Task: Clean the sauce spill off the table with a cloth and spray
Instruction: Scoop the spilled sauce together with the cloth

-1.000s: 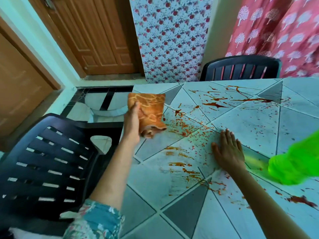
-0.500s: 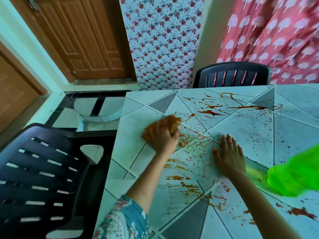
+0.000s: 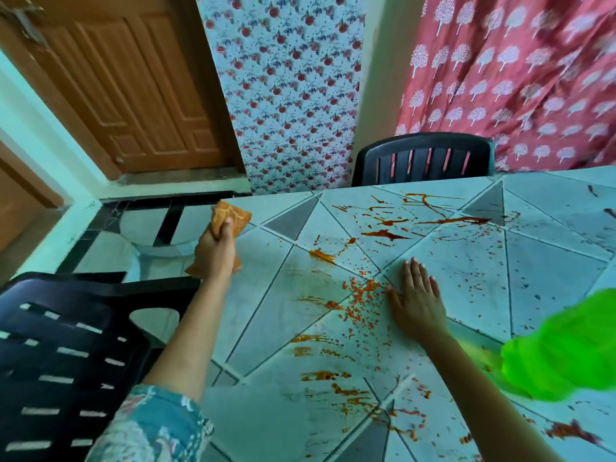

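Observation:
The table [image 3: 550, 261] has a pale tiled top with grey triangles. Red-brown sauce [image 3: 363, 295] is splattered and smeared across it, with thicker streaks [image 3: 386, 233] farther back. My left hand [image 3: 215, 250] grips an orange cloth [image 3: 231, 216], raised above the table's left edge. My right hand [image 3: 416, 298] lies flat on the table, fingers straight, just right of the dense splatter. A bright green blurred shape [image 3: 566, 351] covers the table at the right; what it is cannot be made out. No spray bottle is visible.
A black plastic chair [image 3: 63, 355] stands at the table's left side, under my left arm. A second black chair [image 3: 423, 161] sits at the far edge. A wooden door [image 3: 126, 81] and patterned curtains [image 3: 520, 78] lie beyond.
A second ago the cloth was held up; half a second ago my left hand pressed it onto the splatter. Now it is lifted off to the left edge. My right hand stayed flat.

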Available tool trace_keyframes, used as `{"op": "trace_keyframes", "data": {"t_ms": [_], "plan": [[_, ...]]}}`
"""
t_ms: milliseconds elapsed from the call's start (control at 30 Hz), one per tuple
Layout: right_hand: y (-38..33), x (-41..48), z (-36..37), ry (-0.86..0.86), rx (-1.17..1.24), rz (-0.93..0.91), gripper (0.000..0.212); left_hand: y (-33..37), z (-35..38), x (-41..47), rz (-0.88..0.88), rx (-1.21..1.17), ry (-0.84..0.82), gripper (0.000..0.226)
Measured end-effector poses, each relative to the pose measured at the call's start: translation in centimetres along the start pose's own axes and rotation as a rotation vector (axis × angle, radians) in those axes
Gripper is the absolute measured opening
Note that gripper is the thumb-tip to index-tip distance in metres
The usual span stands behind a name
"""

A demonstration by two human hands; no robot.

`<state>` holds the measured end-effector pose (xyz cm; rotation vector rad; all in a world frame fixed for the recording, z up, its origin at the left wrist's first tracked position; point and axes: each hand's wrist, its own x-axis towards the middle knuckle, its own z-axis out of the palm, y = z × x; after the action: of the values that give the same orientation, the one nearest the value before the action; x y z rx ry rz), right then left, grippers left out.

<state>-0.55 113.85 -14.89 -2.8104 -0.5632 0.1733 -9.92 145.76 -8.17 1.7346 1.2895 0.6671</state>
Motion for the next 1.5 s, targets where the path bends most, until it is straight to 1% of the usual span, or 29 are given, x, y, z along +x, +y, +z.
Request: {"op": "trace_keyframes", "data": {"t_ms": [33, 133, 167, 200, 267, 300, 367, 433, 500, 567, 600, 633, 667, 700, 733, 800, 867, 900, 1000, 1067, 1100, 1167, 1300, 1367, 1433, 1500], "plan": [[0.0, 0.2, 0.0, -0.003, -0.002, 0.002, 0.084, -0.9, 0.3, 0.6, 0.040, 0.154, -0.010, 0.054], [0.5, 0.6, 0.1, -0.027, -0.019, 0.007, 0.086, -3.2, 1.6, 1.3, 0.179, 0.649, -0.145, 0.065], [0.8, 0.6, 0.2, -0.033, -0.018, 0.006, 0.091, -3.7, 2.3, 1.8, 0.205, 0.749, -0.177, 0.068], [1.1, 0.7, 0.2, -0.040, -0.020, 0.000, 0.099, -3.5, 3.0, 1.8, 0.215, 0.802, -0.204, 0.070], [1.5, 0.8, 0.3, -0.063, -0.036, -0.012, 0.114, -2.4, 4.4, 2.0, 0.205, 0.775, -0.218, 0.063], [1.6, 0.9, 0.3, -0.066, -0.040, -0.011, 0.114, -1.7, 5.1, 1.7, 0.213, 0.751, -0.224, 0.057], [1.5, 1.1, 0.1, -0.055, -0.037, 0.001, 0.103, -0.6, 7.1, 0.7, 0.286, 0.735, -0.268, 0.053], [1.3, 1.4, -0.1, -0.049, -0.043, 0.020, 0.088, 0.5, 9.3, -1.6, 0.418, 0.718, -0.352, 0.051], [1.4, 1.8, -0.4, -0.053, -0.050, 0.043, 0.078, 1.6, 11.3, -5.4, 0.543, 0.606, -0.440, 0.045], [1.4, 2.4, -0.7, -0.060, -0.052, 0.063, 0.071, 2.5, 12.5, -8.3, 0.598, 0.408, -0.480, 0.043], [1.5, 2.7, -0.8, -0.058, -0.055, 0.067, 0.070, 3.0, 12.4, -9.0, 0.576, 0.264, -0.473, 0.046], [1.6, 3.0, -0.8, -0.058, -0.056, 0.070, 0.070, 3.6, 12.1, -8.9, 0.503, 0.102, -0.482, 0.045], [1.6, 3.2, -0.8, -0.062, -0.056, 0.070, 0.070, 4.1, 11.6, -8.4, 0.424, -0.061, -0.493, 0.039], [1.7, 3.5, -0.7, -0.068, -0.053, 0.070, 0.070, 4.6, 11.2, -7.1, 0.348, -0.173, -0.470, 0.034], [1.7, 3.8, -0.6, -0.069, -0.053, 0.072, 0.070, 5.3, 10.5, -5.6, 0.284, -0.229, -0.417, 0.032], [1.8, 4.1, -0.2, -0.046, -0.055, 0.079, 0.075, 6.1, 8.8, -1.8, 0.230, -0.200, -0.261, 0.031], [1.9, 4.0, 0.2, -0.015, -0.050, 0.079, 0.081, 5.9, 7.0, 2.1, 0.210, -0.043, -0.125, 0.041], [1.9, 4.0, 0.3, -0.003, -0.047, 0.077, 0.081, 5.5, 6.7, 4.0, 0.199, 0.044, -0.085, 0.046], [2.1, 3.9, 0.6, 0.012, -0.036, 0.070, 0.083, 4.0, 7.0, 7.7, 0.136, 0.317, -0.038, 0.060], [2.2, 4.0, 0.7, 0.017, -0.029, 0.067, 0.087, 3.8, 8.7, 8.2, 0.130, 0.509, -0.052, 0.054], [2.3, 4.1, 0.8, 0.017, -0.027, 0.064, 0.087, 4.2, 9.9, 8.0, 0.172, 0.572, -0.073, 0.049], [2.3, 4.0, 0.9, 0.015, -0.023, 0.060, 0.087, 5.3, 12.4, 6.7, 0.278, 0.632, -0.170, 0.045], [2.3, 4.1, 0.8, 0.009, -0.028, 0.060, 0.085, 7.5, 17.8, 1.9, 0.480, 0.659, -0.412, 0.047], [2.2, 4.1, 0.8, 0.012, -0.025, 0.062, 0.084, 8.3, 19.1, -2.0, 0.568, 0.600, -0.535, 0.048], [2.2, 4.1, 0.8, 0.015, -0.027, 0.062, 0.084, 8.4, 19.5, -5.2, 0.613, 0.474, -0.689, 0.050], [2.2, 4.1, 0.8, 0.016, -0.020, 0.060, 0.084, 8.4, 19.0, -6.3, 0.620, 0.315, -0.785, 0.048]]}}
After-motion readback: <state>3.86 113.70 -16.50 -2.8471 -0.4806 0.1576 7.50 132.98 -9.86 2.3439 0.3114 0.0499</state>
